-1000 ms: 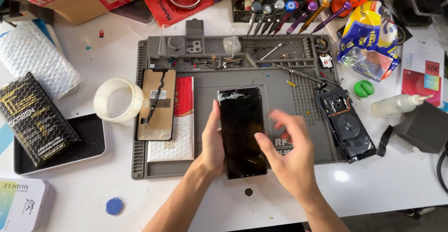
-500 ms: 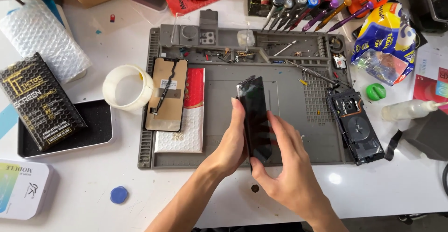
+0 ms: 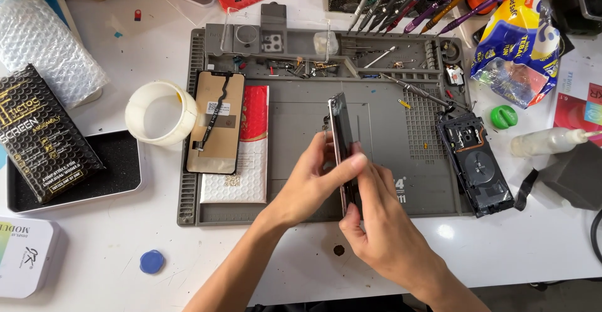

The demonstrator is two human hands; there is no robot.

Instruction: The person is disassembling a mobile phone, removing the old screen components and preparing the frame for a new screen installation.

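A: Two hands on one phone [image 3: 342,142], held on edge above the grey repair mat [image 3: 389,130]. Confirm?

B: Confirmed. Left hand [image 3: 310,183] is closed on it from the left, thumb tip across the thin edge. Right hand [image 3: 382,237] grips its lower end from below, fingers wrapped behind. Phone stands nearly upright, edge toward the camera, top leaning slightly away.

A: Position relative to the mat?

B: Over the middle of the flat working area, lifted; cannot tell whether the lower end touches the mat, since the hands hide it.

A: Neighbours, left side?

B: Detached screen panel [image 3: 217,121] face-down with its flex cable showing, lying partly on a red and white padded envelope [image 3: 244,161]. White tape roll [image 3: 161,112] just off the mat's left edge. Black box [image 3: 41,133] rests on a dark tray [image 3: 119,168].

A: Right side?

B: Opened phone back frame [image 3: 476,164] at the mat's right edge, coil visible. Green cap [image 3: 503,116] and a small squeeze bottle [image 3: 549,141] beyond it. Screwdrivers [image 3: 407,1] racked at the top.
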